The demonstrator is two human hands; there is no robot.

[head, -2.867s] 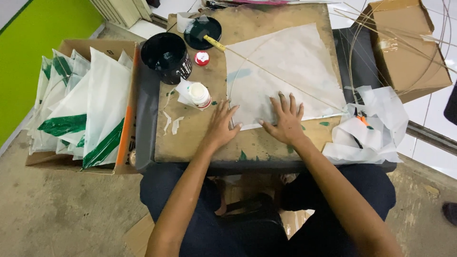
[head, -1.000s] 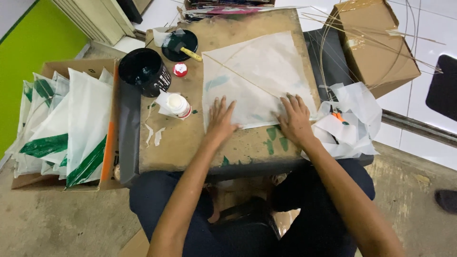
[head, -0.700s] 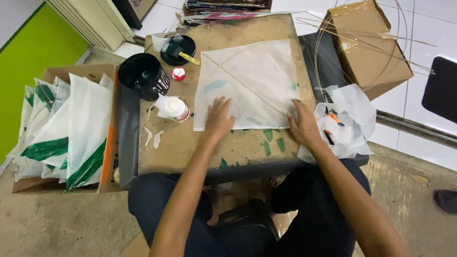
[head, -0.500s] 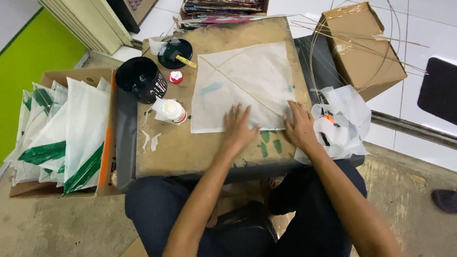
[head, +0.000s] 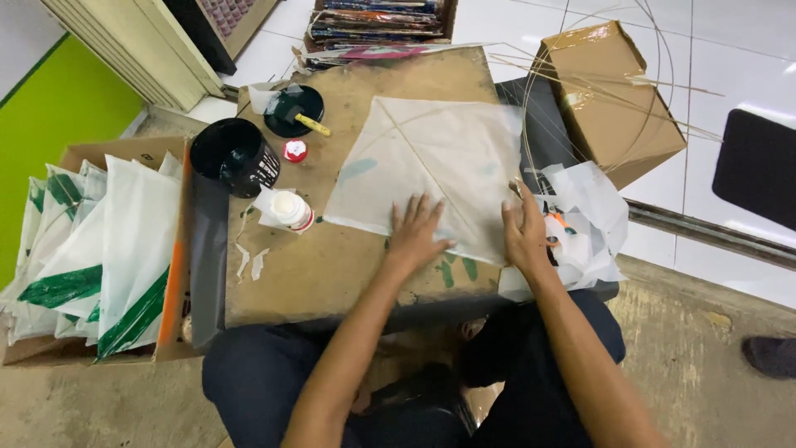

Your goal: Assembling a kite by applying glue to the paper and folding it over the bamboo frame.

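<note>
Nearest the camera, the left hand (head: 417, 232) lies flat and open, fingers spread, pressing the lower edge of a white paper kite (head: 431, 170) onto the brown counter (head: 332, 265). At about three o'clock from it, the right hand (head: 524, 232) rests open at the kite's right corner, fingers extended along the paper's edge; whether its fingertips pinch the edge or only press it is hard to tell from this angle. Neither hand grips anything.

The kite lies near the middle of the counter, with thin bamboo sticks (head: 414, 153) crossing its face. A loose heap of white paper scraps (head: 584, 220) sits touching the right hand at its three o'clock. At nine o'clock from the kite stand a small white glue bottle (head: 290, 209), a black cup (head: 235, 155) and a small red cap (head: 294, 150); a black lid with a yellow-handled brush (head: 298, 112) sits at eleven o'clock. Further left, a cardboard box (head: 178, 249) holds stacked white-and-green kites (head: 91, 249). At the far right, long curved bamboo strips (head: 597, 83) arch over a taped carton (head: 609, 95).

As a judgement: the paper looks thin, so uneven pressure or a sliding palm could crease or tear it near the sticks. Green smears on the counter (head: 456, 270) just beside the left hand might mark the paper if still wet.
</note>
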